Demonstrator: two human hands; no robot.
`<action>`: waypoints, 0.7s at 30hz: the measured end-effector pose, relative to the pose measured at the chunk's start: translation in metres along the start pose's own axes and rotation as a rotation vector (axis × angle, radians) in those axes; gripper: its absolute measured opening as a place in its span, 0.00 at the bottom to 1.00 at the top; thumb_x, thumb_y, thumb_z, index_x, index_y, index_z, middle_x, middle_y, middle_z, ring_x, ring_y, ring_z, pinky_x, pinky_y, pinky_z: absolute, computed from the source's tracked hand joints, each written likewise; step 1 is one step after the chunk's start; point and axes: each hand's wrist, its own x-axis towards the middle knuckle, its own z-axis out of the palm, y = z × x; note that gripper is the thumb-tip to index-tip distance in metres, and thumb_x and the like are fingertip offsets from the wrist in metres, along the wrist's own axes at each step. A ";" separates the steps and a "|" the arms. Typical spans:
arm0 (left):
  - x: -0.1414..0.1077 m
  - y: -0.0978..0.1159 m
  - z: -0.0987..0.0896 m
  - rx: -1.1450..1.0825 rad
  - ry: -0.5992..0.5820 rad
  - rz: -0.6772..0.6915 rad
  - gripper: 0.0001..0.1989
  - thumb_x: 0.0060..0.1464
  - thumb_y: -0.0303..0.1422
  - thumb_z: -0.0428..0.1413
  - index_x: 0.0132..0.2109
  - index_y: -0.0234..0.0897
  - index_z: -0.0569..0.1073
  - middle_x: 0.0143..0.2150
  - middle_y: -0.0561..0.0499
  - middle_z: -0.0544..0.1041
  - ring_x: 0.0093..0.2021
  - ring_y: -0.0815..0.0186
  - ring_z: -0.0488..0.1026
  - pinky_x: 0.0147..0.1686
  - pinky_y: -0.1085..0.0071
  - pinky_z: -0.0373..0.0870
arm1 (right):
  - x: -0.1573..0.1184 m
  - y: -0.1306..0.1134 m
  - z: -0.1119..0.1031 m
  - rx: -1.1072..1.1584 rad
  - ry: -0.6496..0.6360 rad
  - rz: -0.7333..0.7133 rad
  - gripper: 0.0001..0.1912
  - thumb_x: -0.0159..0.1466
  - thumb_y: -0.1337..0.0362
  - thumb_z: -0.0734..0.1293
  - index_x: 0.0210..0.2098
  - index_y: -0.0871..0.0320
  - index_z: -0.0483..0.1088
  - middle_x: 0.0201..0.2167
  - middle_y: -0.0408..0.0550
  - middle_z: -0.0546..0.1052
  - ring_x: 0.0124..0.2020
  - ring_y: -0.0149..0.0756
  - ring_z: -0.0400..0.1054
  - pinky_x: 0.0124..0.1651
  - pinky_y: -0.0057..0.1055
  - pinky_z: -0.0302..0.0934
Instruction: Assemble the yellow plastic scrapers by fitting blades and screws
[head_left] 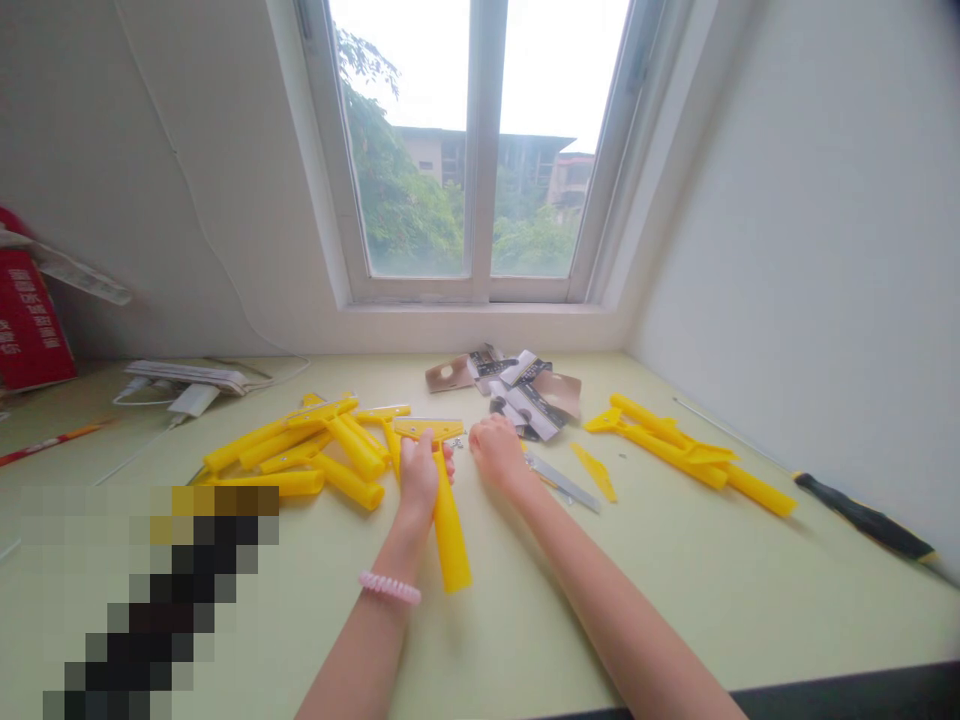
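Note:
My left hand point(418, 475) grips a yellow plastic long-handled scraper point(450, 530) near the top of its handle, with the T-shaped head point(429, 430) standing past my fingers. My right hand point(499, 452) lies curled on the pale green desk point(675, 600), close to that head, and its fingers hide whatever they may hold. Just right of it rests a loose steel blade point(561, 480). A heap of yellow scrapers point(315, 445) lies to the left, and another group point(675, 445) lies to the right.
Torn black-and-brown packaging cards point(517, 390) lie under the window point(480, 150). A black-and-yellow screwdriver point(862, 515) sits at the right wall. A power strip point(180, 376) and a red box point(26, 320) are at the far left. A pixelated patch covers the lower left.

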 end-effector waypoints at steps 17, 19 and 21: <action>-0.012 -0.017 0.013 0.243 -0.341 -0.087 0.10 0.49 0.39 0.46 0.36 0.38 0.57 0.17 0.59 0.64 0.11 0.74 0.58 0.09 0.79 0.53 | -0.033 0.021 -0.047 1.113 -0.112 0.223 0.08 0.48 0.62 0.66 0.23 0.60 0.73 0.22 0.44 0.72 0.26 0.31 0.63 0.29 0.27 0.57; -0.011 -0.018 0.013 0.239 -0.343 -0.092 0.10 0.49 0.39 0.47 0.36 0.38 0.57 0.17 0.59 0.64 0.11 0.74 0.58 0.09 0.80 0.53 | -0.033 0.020 -0.047 1.145 -0.117 0.252 0.07 0.47 0.63 0.66 0.23 0.60 0.73 0.22 0.44 0.71 0.26 0.30 0.63 0.29 0.26 0.57; -0.011 -0.017 0.013 0.233 -0.349 -0.097 0.10 0.49 0.39 0.46 0.36 0.38 0.57 0.17 0.59 0.64 0.11 0.74 0.58 0.09 0.79 0.53 | -0.033 0.019 -0.046 1.191 -0.119 0.287 0.06 0.46 0.64 0.67 0.23 0.60 0.72 0.22 0.43 0.71 0.26 0.30 0.64 0.29 0.26 0.57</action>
